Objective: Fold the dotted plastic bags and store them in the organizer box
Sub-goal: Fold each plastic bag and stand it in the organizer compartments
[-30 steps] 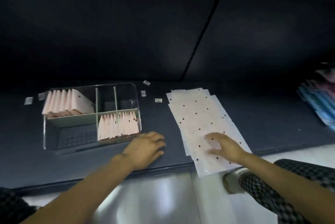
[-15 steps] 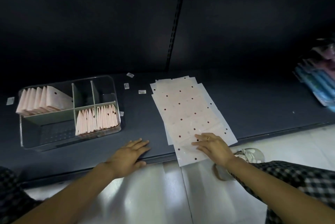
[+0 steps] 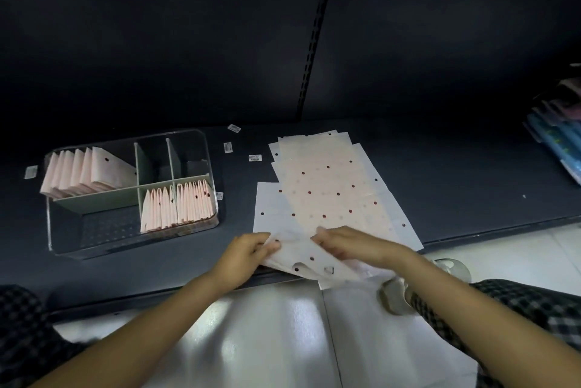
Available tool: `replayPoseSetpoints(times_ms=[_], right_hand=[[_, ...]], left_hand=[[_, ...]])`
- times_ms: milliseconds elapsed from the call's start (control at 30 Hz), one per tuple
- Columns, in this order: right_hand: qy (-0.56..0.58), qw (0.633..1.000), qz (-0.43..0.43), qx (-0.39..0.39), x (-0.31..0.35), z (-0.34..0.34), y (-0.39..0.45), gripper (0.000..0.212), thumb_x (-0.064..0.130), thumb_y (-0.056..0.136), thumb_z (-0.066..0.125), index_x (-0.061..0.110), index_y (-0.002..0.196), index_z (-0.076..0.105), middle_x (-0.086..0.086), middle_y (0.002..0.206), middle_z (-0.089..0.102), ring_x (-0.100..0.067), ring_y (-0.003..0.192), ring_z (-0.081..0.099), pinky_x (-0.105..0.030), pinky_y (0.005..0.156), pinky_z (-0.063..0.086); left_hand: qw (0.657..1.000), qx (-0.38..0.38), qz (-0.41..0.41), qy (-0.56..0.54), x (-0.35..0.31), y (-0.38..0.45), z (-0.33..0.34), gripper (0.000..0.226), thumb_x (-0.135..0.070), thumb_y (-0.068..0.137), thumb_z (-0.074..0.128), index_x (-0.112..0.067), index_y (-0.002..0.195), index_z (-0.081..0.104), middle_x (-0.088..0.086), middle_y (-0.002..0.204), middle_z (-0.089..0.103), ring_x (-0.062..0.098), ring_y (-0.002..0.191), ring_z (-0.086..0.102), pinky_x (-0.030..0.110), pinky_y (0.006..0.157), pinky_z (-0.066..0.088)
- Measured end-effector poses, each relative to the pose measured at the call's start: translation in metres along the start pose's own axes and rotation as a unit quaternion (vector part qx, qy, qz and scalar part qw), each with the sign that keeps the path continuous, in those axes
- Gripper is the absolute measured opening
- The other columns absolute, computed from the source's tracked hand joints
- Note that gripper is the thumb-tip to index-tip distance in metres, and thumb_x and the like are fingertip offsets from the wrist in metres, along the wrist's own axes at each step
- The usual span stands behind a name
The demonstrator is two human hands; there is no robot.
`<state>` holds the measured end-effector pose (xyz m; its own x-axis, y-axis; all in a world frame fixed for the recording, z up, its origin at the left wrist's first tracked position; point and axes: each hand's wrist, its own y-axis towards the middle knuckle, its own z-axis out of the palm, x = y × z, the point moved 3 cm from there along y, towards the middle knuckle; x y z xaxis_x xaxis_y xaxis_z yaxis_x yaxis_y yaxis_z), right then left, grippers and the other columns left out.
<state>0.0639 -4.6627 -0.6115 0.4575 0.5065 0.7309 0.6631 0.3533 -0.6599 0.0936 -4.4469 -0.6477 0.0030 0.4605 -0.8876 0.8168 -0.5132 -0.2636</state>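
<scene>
several dotted plastic bags [image 3: 330, 186] lie flat in a loose stack on the dark shelf [image 3: 456, 186], their long axis running away from the person and leaning slightly left at the far end. the near end of the stack overhangs the shelf's front lip, and that is where both hands are: the left hand [image 3: 245, 257] pinches the near left edge of the top bag [image 3: 301, 254], and the right hand [image 3: 349, 244] grips the same bag just beside it, fingers curled over the sheet. the bag is slightly lifted and crumpled at that end. the organizer box [image 3: 52, 230] sits well to the left, nearer the left hand, with folded bags [image 3: 176, 208] standing in two compartments. its near left compartment looks free. small labels [image 3: 254, 157] lie between box and stack; nothing blocks the way.
</scene>
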Motion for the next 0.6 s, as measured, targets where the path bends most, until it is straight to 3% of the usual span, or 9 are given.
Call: replayPoseSetpoints(times_ms=[67,133,233,333,400,467,533,600], right_hand=[[0.076,0.997,0.029,0.002,-0.009,-0.022,-0.003,0.063,0.069,0.082,0.034,0.026,0.118,0.063,0.009,0.120,0.065,-0.009,0.112,0.059,-0.024,0.091,0.045],[0.182,0.983,0.010,-0.016,-0.021,-0.038,-0.003,0.063,0.062,0.082,0.038,0.021,0.123,0.060,0.003,0.126,0.062,-0.014,0.117,0.058,-0.029,0.095,0.046],[0.291,0.951,-0.006,-0.107,-0.038,-0.047,0.011,0.047,0.044,0.086,0.052,0.003,0.107,0.058,-0.011,0.110,0.066,-0.024,0.102,0.062,-0.035,0.091,0.047],[0.235,0.937,0.002,-0.258,-0.043,-0.046,0.031,0.025,0.024,0.087,0.064,0.005,0.079,0.051,-0.014,0.078,0.049,-0.026,0.075,0.044,-0.029,0.063,0.038],[0.188,0.925,0.006,-0.329,-0.041,-0.047,0.046,0.023,0.018,0.088,0.064,0.008,0.070,0.053,-0.008,0.069,0.049,-0.021,0.069,0.044,-0.028,0.062,0.036],[0.098,0.918,0.027,-0.382,-0.038,-0.050,0.059,0.025,0.017,0.088,0.064,0.012,0.067,0.053,0.001,0.064,0.050,-0.014,0.064,0.044,-0.025,0.065,0.037],[0.025,0.911,0.050,-0.410,-0.036,-0.054,0.070,0.022,0.020,0.088,0.064,0.013,0.070,0.053,0.007,0.061,0.048,-0.009,0.061,0.043,-0.022,0.062,0.034],[-0.002,0.903,0.064,-0.425,-0.037,-0.058,0.080,0.018,0.022,0.089,0.062,0.012,0.075,0.055,0.006,0.064,0.050,-0.012,0.066,0.046,-0.022,0.062,0.035]], left_hand=[[0.997,-0.036,-0.023,-0.072,0.002,0.001,-0.006,0.036,-0.026,0.097,0.050,0.006,0.085,0.061,0.001,0.076,0.056,0.010,0.072,0.051,0.029,0.069,0.039],[0.989,-0.076,-0.037,-0.118,0.003,0.005,-0.012,0.033,-0.022,0.098,0.048,0.003,0.083,0.062,0.001,0.075,0.058,0.008,0.072,0.052,0.028,0.070,0.040],[0.977,-0.118,-0.064,-0.167,0.010,0.012,-0.015,0.035,-0.020,0.098,0.048,0.011,0.087,0.059,0.009,0.081,0.058,0.016,0.078,0.051,0.031,0.073,0.040],[0.965,-0.160,-0.104,-0.178,0.022,0.019,-0.015,0.035,-0.019,0.098,0.048,0.013,0.091,0.060,0.012,0.084,0.059,0.019,0.082,0.053,0.033,0.076,0.043],[0.962,-0.194,-0.117,-0.151,0.024,0.021,-0.016,0.029,-0.020,0.097,0.049,0.005,0.100,0.062,0.012,0.093,0.064,0.022,0.088,0.059,0.037,0.083,0.047],[0.961,-0.246,-0.097,-0.083,0.022,0.021,-0.020,0.027,-0.022,0.096,0.052,-0.009,0.120,0.055,0.002,0.111,0.062,0.018,0.101,0.059,0.035,0.090,0.047],[0.956,-0.288,-0.042,0.027,0.017,0.018,-0.023,0.041,-0.025,0.095,0.054,-0.017,0.134,0.044,-0.010,0.127,0.047,0.008,0.115,0.047,0.029,0.096,0.042],[0.956,-0.262,0.030,0.128,0.014,0.016,-0.017,0.048,-0.025,0.094,0.055,-0.017,0.139,0.040,-0.010,0.138,0.041,0.008,0.127,0.037,0.028,0.103,0.036]])
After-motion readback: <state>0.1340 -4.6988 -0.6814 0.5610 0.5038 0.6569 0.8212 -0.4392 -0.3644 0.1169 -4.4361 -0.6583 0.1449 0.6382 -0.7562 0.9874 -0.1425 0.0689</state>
